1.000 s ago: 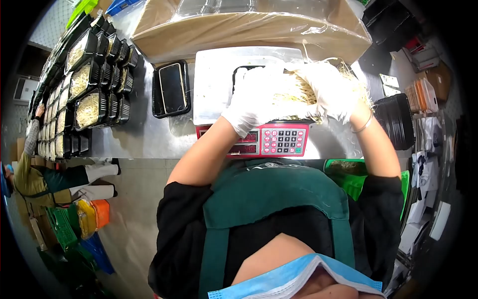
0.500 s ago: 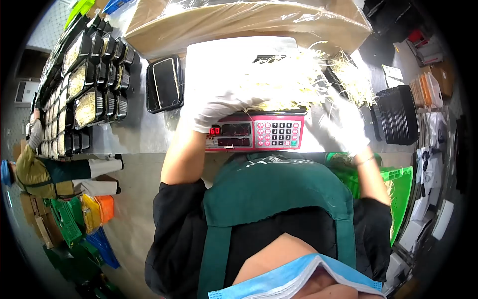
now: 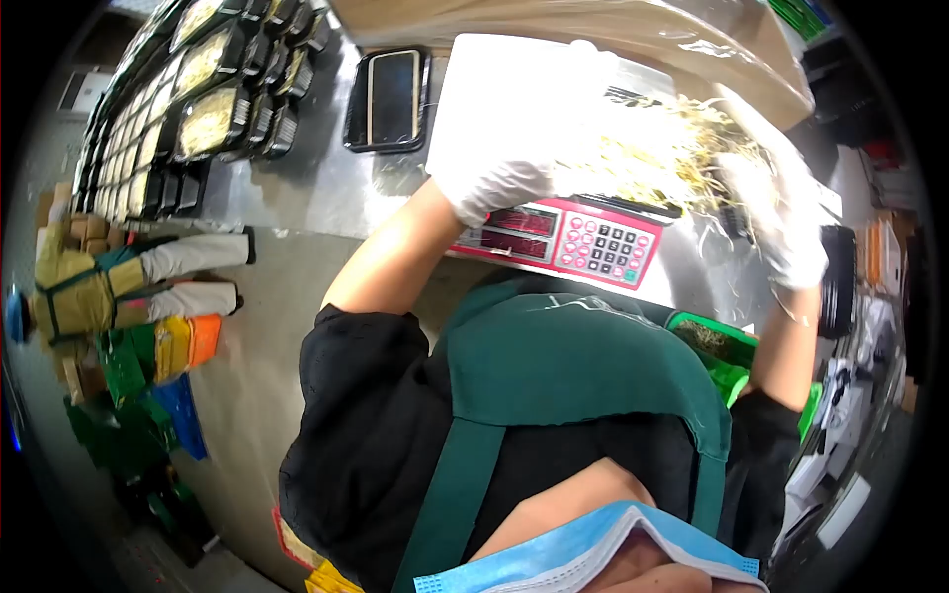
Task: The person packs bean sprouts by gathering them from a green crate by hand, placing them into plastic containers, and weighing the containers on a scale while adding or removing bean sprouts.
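Note:
My white-gloved left hand (image 3: pixel 499 186) is over the left part of a pink-and-white scale (image 3: pixel 554 239). Its fingers are lost in the glare of the bright weighing plate. Pale yellow sprouts (image 3: pixel 667 148) lie in a loose heap on the right of the scale. My white-gloved right hand (image 3: pixel 786 212) curves round the heap's right end, its long fingers pointing away from me, with strands between them and the thumb. A few strands hang below this hand. The dark thing under the sprouts is mostly covered.
Filled black trays (image 3: pixel 213 121) stand stacked at the left. An unfilled black tray (image 3: pixel 386 102) lies left of the scale. Behind is a plastic-lined cardboard box (image 3: pixel 682 40). Stacked black trays (image 3: pixel 838 282) stand right; a green crate (image 3: pixel 722 351) sits below. A co-worker (image 3: pixel 89 277) stands far left.
The whole view has turned and shifted, so the scale appears farther right. My right hand has moved up against the right end of the sprouts. My left hand stays over the scale.

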`<action>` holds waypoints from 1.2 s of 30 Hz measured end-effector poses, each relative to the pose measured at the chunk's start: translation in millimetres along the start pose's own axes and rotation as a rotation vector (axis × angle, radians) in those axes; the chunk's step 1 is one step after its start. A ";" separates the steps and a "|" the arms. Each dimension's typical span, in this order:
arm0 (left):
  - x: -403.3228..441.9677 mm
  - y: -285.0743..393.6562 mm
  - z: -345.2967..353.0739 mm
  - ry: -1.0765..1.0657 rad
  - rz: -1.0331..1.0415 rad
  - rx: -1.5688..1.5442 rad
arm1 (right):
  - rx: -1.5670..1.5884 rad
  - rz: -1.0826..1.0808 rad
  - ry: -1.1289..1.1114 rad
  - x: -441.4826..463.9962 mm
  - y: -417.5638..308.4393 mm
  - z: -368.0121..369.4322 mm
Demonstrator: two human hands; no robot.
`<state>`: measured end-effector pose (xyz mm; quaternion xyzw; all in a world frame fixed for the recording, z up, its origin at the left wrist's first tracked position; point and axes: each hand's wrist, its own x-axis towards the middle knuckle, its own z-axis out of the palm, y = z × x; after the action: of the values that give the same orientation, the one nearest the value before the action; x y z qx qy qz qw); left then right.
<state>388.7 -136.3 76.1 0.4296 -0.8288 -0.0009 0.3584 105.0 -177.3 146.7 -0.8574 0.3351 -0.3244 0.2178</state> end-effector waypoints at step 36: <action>28.9 0.7 -3.3 -0.122 0.002 0.184 | 0.334 0.499 -0.171 17.4 9.3 -72.1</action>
<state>379.4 -155.5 95.9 0.4591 -0.8461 0.0493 0.2662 60.1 -207.4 198.4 -0.7252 0.4579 -0.2382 0.4557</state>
